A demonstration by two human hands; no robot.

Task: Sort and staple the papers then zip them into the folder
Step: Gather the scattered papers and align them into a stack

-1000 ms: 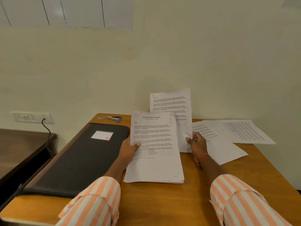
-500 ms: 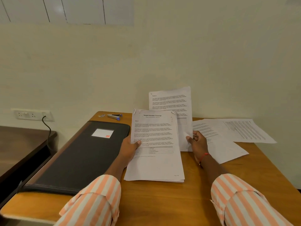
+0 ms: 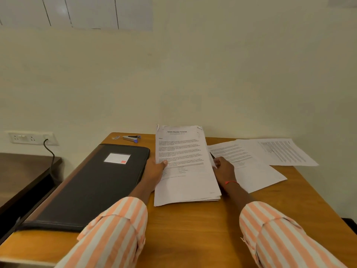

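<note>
- White stack of papers (image 3: 185, 167) lies just right of the black folder (image 3: 87, 186). Its long axis runs from the person toward the wall, heading end farthest.
- Left hand (image 3: 154, 171) grips the stack's edge nearest the folder, thumb on top.
- Right hand (image 3: 225, 171) holds the opposite edge, fingers curled round it.
- Loose sheets (image 3: 251, 167) lie farther right of the folder.
- Stapler (image 3: 131, 137) sits just beyond the folder's far end.

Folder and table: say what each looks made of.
The folder looks like black faux leather or vinyl: matte, with a rounded padded edge. The table looks like wood or wood-look laminate: warm brown, smooth, softly glossy; which, I cannot tell.
</note>
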